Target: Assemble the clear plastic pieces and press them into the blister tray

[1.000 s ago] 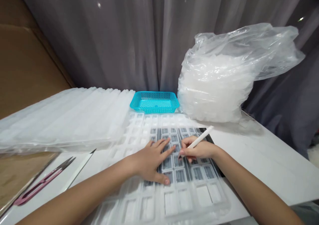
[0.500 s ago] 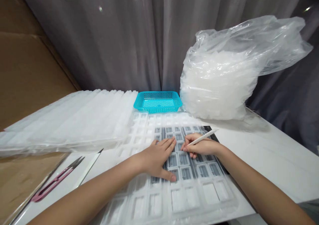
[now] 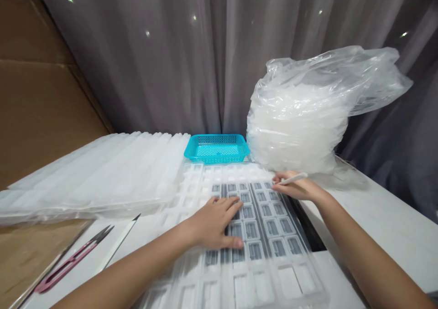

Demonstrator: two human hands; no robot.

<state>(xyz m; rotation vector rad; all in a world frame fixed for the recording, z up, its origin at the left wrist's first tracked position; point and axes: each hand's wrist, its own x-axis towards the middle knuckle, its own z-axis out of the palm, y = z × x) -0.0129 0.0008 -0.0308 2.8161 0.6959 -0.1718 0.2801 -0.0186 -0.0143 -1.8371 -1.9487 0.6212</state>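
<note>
A clear plastic tray sheet with rectangular pockets [image 3: 263,280] lies on the white table, over a dark panel [image 3: 310,224] that shows through its middle. My left hand [image 3: 217,222] rests flat on the sheet with fingers spread, left of the dark area's centre. At the sheet's far right corner, my right hand [image 3: 296,187] holds a white pen-like tool [image 3: 293,178] between pinched fingers. The tool's tip is hidden at the fingertips, so I cannot tell whether it touches the sheet.
Stacked white trays [image 3: 99,172] stand left, beside a blue basket [image 3: 216,149] at the back. A bulging plastic bag [image 3: 297,126] sits back right. Pink snips [image 3: 73,260] and a pointed blade-like tool [image 3: 119,243] lie front left, near brown cardboard [image 3: 37,249].
My right hand has moved away and to the right with the white tool, from the sheet's middle to its far right corner. My left hand stays nearly in place. The view has tilted up slightly.
</note>
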